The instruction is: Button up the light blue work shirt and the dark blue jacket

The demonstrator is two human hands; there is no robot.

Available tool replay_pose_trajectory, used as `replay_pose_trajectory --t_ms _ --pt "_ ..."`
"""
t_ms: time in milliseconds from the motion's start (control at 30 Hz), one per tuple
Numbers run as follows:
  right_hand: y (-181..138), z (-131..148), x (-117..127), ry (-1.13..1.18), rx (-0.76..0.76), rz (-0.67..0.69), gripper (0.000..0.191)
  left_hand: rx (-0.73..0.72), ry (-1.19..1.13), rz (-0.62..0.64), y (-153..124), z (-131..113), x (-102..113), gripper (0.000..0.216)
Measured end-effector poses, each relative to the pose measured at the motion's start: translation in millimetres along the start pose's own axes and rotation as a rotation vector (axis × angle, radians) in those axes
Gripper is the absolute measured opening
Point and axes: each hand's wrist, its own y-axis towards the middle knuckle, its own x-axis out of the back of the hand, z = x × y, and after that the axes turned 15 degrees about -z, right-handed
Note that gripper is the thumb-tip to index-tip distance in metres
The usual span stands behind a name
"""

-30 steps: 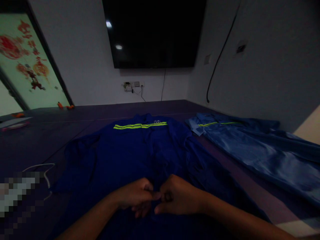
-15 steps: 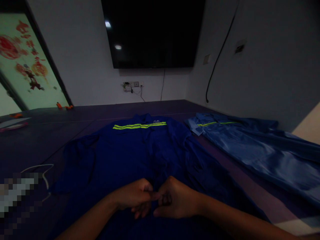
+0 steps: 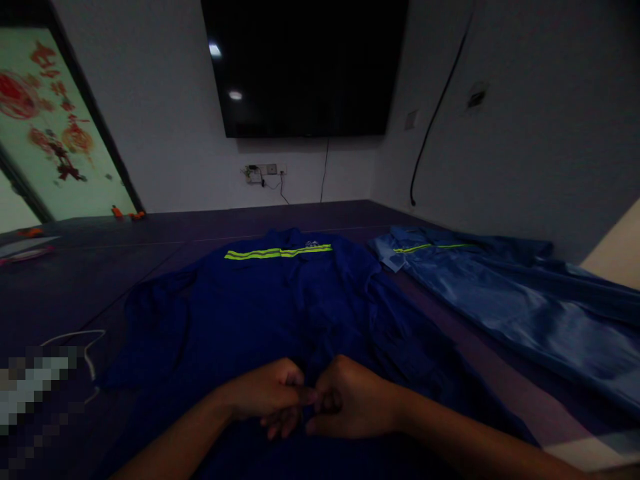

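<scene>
A dark blue work jacket [image 3: 240, 300] lies spread out before me, collar away from me, with a yellow-green and grey reflective stripe [image 3: 277, 252] across the chest. Both my hands are close together low on its front, at the middle opening. My left hand [image 3: 275, 397] is closed in a pinch, its other fingers curled below. Against its fingertips, my right hand [image 3: 350, 400] is bent into a pinch too. They appear to grip the jacket's front edge; the dim light hides the exact spot between the fingertips.
A lighter blue work garment [image 3: 480, 287] with a thin stripe lies to the right, by the wall. On the left are a white cable [image 3: 90, 353] and a blurred-out device [image 3: 35, 393]. Small orange objects [image 3: 127, 213] lie near the door. A large dark television [image 3: 310, 67] hangs ahead.
Both hands stay at the same place on the jacket, with only a slight shift of the fingertips. The view has drifted very slightly.
</scene>
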Motion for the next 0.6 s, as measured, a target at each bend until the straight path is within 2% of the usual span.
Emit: replay_pose_trajectory --t_ms 200,433,600 --pt "3.2 0.8 1.7 0.132 -0.086 0.047 0.024 -0.008 -0.023 0.045 -2.1 -1.0 3.1 0.041" --pt "3.9 -2.2 3.6 0.263 -0.234 0.211 0.022 -0.019 -0.091 0.152 -2.4 1.4 6.1 0.036" --pt "5.6 -5.1 5.7 0.271 -0.344 0.22 0.019 -0.02 -0.124 0.106 -2.0 -0.5 7.5 0.036"
